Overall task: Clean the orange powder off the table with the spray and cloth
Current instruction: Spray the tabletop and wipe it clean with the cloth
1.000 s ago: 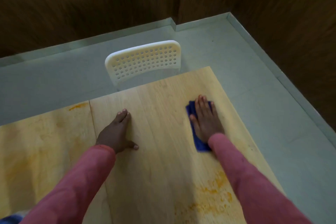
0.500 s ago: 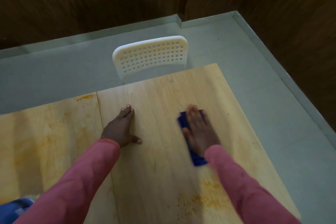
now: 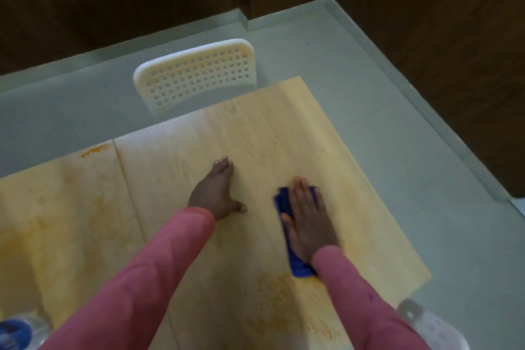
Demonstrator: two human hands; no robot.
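Note:
My right hand [image 3: 308, 219] lies flat on a dark blue cloth [image 3: 298, 266], pressing it onto the light wooden table [image 3: 261, 128]. The cloth shows beyond my fingertips and behind my wrist. Orange powder [image 3: 287, 293] is smeared just in front of the cloth's near end, toward me. My left hand [image 3: 217, 192] rests palm down on the table to the left of the cloth, fingers together, holding nothing. More orange staining [image 3: 95, 149] marks the left tabletop near its far edge. A spray bottle with a blue part [image 3: 15, 331] shows at the bottom left corner, blurred.
A white perforated chair [image 3: 196, 71] stands at the table's far edge. Part of another white chair [image 3: 431, 327] is at the bottom right. A seam [image 3: 127, 187] divides the tabletop. Grey floor and dark wooden walls surround it.
My right hand has dragged the cloth toward me and slightly left, closer to the orange powder. The left hand has stayed planted. The head camera has shifted.

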